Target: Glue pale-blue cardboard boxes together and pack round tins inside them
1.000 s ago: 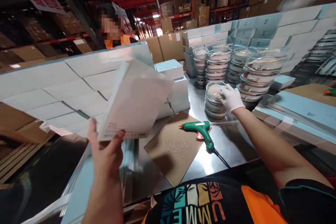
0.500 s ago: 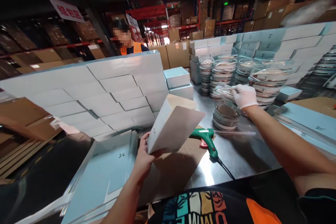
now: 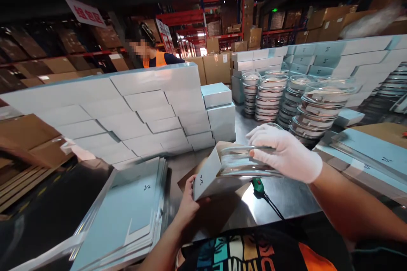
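Observation:
My bare left hand (image 3: 188, 203) is wrapped round the lower end of a white box (image 3: 206, 175), which is tilted with its open side to the right. In my right hand (image 3: 284, 154), in a white glove, is a short stack of clear round glass dishes (image 3: 238, 163). The stack's left end is at the box's mouth, partly inside it. Below the dishes, the green handle of a glue gun (image 3: 258, 185) shows on the metal table; box and dishes hide the rest of it.
Flattened light-blue boxes (image 3: 136, 199) lie at my left. A wall of white boxes (image 3: 152, 114) stands ahead, with a person (image 3: 157, 58) in an orange vest behind it. Tall stacks of glass dishes (image 3: 321, 110) stand at the right, near more flat boxes (image 3: 372, 144).
My right hand has brought the dishes from the table by the tall stacks leftward to the box. My left hand has moved right and lower with the box, turning it.

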`<state>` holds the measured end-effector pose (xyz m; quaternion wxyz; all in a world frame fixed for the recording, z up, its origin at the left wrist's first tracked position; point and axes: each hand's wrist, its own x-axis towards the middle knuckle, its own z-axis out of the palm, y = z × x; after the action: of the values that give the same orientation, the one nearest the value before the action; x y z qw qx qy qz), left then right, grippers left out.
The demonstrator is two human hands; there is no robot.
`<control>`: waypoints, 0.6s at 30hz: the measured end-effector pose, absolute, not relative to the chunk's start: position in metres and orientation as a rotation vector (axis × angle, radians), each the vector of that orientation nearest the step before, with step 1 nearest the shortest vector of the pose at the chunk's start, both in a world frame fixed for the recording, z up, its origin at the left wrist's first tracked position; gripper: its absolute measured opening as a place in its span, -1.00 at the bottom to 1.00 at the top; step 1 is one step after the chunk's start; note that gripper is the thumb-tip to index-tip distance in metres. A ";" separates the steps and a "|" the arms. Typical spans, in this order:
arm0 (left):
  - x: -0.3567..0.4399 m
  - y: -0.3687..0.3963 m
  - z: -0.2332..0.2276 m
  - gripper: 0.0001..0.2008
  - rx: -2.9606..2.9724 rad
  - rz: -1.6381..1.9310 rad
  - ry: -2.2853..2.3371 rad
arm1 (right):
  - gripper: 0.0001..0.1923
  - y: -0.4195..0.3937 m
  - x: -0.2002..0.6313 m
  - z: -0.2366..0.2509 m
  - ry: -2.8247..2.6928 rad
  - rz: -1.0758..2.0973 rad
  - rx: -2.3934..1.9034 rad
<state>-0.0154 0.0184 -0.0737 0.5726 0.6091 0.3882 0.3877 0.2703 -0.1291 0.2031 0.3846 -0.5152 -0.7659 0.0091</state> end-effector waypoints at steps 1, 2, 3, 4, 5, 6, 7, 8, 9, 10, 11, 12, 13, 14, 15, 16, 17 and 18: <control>-0.017 0.017 -0.076 -0.06 1.413 0.897 0.897 | -0.68 -0.123 0.271 0.201 -1.915 0.082 -1.339; -0.018 0.016 -0.077 -0.04 1.407 0.883 0.882 | -0.69 -0.117 0.272 0.198 -1.879 0.145 -1.367; -0.019 0.016 -0.077 -0.03 1.412 0.865 0.866 | -0.72 -0.110 0.273 0.195 -1.840 0.201 -1.393; -0.020 0.015 -0.076 -0.02 1.431 0.841 0.846 | -0.73 -0.103 0.274 0.191 -1.790 0.233 -1.414; -0.020 0.015 -0.075 -0.01 1.458 0.823 0.829 | -0.71 -0.096 0.274 0.187 -1.727 0.237 -1.425; -0.021 0.015 -0.073 -0.01 1.493 0.817 0.817 | -0.66 -0.091 0.274 0.182 -1.652 0.219 -1.428; -0.021 0.015 -0.073 0.00 1.533 0.822 0.815 | -0.60 -0.086 0.273 0.175 -1.567 0.187 -1.422; -0.022 0.016 -0.073 0.01 1.571 0.829 0.824 | -0.56 -0.083 0.273 0.168 -1.465 0.147 -1.401; -0.024 0.017 -0.074 0.00 1.601 0.837 0.847 | -0.53 -0.082 0.272 0.159 -1.365 0.118 -1.370; -0.025 0.018 -0.076 -0.02 1.621 0.845 0.877 | -0.52 -0.082 0.272 0.148 -1.283 0.106 -1.336; -0.028 0.019 -0.079 -0.05 1.636 0.847 0.910 | -0.49 -0.084 0.272 0.135 -1.221 0.103 -1.299; -0.030 0.019 -0.083 -0.09 1.649 0.845 0.935 | -0.45 -0.087 0.271 0.120 -1.189 0.110 -1.263; -0.033 0.019 -0.088 -0.12 1.661 0.849 0.948 | -0.39 -0.090 0.270 0.104 -1.188 0.130 -1.239; -0.035 0.019 -0.091 -0.12 1.673 0.863 0.948 | -0.32 -0.093 0.268 0.086 -1.224 0.158 -1.233; -0.038 0.017 -0.093 -0.10 1.685 0.888 0.936 | -0.25 -0.096 0.264 0.068 -1.291 0.195 -1.241; -0.039 0.016 -0.092 -0.07 1.696 0.925 0.911 | -0.19 -0.098 0.259 0.052 -1.373 0.224 -1.250; -0.041 0.013 -0.089 -0.05 1.704 0.977 0.879 | -0.16 -0.099 0.252 0.037 -1.462 0.242 -1.255; -0.042 0.012 -0.084 -0.05 1.720 1.034 0.848 | -0.15 -0.099 0.244 0.026 -1.550 0.248 -1.243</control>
<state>-0.0418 0.0115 -0.0841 0.4632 0.6997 0.3451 0.4205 0.2442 -0.0991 0.0262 0.5395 -0.5227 -0.6518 0.1041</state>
